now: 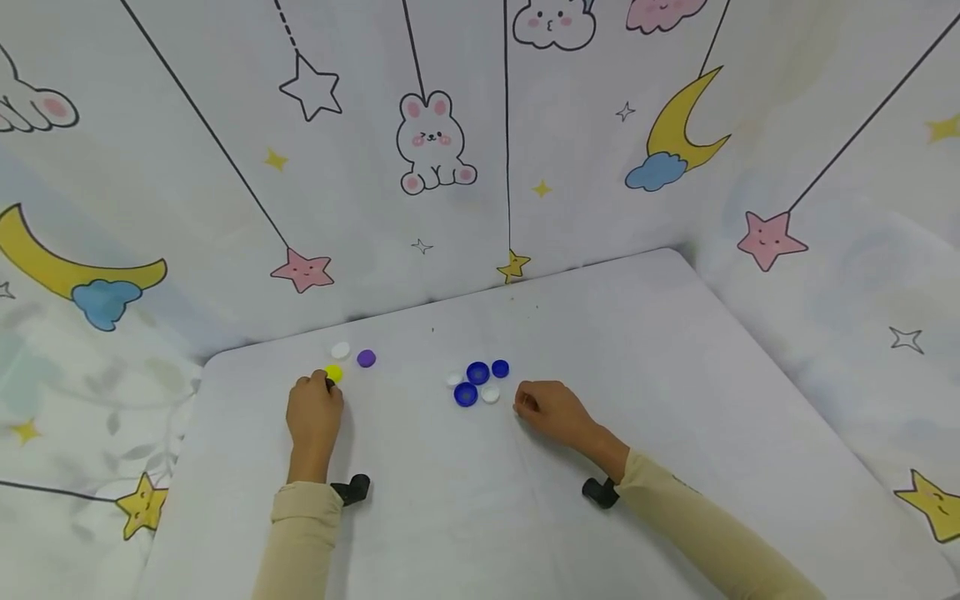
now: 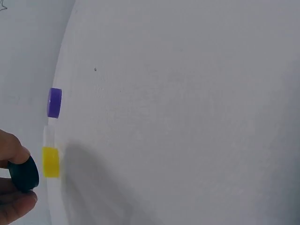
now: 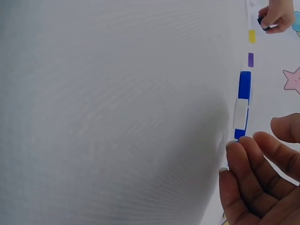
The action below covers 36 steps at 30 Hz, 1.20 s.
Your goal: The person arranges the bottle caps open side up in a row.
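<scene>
Near the far left corner of the desk (image 1: 450, 500), the left hand (image 1: 315, 410) pinches a dark cap (image 2: 24, 174) from opposite sides, probably for steadiness, near the yellow cap (image 1: 335, 372). The right hand (image 1: 553, 410), fingers loosely bent, holds nothing beside a white cap (image 1: 491, 394).

Left of the frame's centre, my left hand (image 1: 313, 417) has a bottle cap (image 2: 24, 174) between its fingers, just below a trio of caps (image 1: 341, 352) on the table (image 1: 420, 500). Five further caps (image 1: 477, 372) cluster mid-frame, some perhaps touching, just left of my right hand (image 1: 557, 411).
</scene>
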Tool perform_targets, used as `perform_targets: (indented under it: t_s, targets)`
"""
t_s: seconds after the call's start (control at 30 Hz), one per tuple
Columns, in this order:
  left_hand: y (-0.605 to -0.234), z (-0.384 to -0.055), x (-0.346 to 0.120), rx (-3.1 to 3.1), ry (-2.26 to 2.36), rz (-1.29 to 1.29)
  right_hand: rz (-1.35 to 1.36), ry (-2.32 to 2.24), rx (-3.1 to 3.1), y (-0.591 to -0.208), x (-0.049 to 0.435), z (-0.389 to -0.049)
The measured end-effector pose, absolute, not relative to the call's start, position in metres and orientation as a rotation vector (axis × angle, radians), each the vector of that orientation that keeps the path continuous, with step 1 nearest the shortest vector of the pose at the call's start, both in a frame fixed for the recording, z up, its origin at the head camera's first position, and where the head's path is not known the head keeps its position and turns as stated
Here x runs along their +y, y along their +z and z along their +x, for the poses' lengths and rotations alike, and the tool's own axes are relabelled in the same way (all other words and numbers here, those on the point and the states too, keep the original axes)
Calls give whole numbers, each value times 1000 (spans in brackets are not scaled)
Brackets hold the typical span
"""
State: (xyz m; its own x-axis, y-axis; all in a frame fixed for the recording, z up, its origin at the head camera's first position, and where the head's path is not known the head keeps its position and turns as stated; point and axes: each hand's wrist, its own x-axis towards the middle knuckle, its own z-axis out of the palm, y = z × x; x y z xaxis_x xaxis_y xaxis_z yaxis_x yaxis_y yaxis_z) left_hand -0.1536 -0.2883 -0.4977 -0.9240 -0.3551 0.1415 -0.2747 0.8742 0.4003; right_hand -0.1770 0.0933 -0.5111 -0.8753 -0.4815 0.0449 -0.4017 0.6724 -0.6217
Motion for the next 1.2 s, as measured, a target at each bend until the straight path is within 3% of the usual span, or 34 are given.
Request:
perform_targets:
  t_s: [1.2]
  targets:
    - [-464, -152, -174, -2808, -526, -50, -833, -1085, 2664, -504, 77, -181]
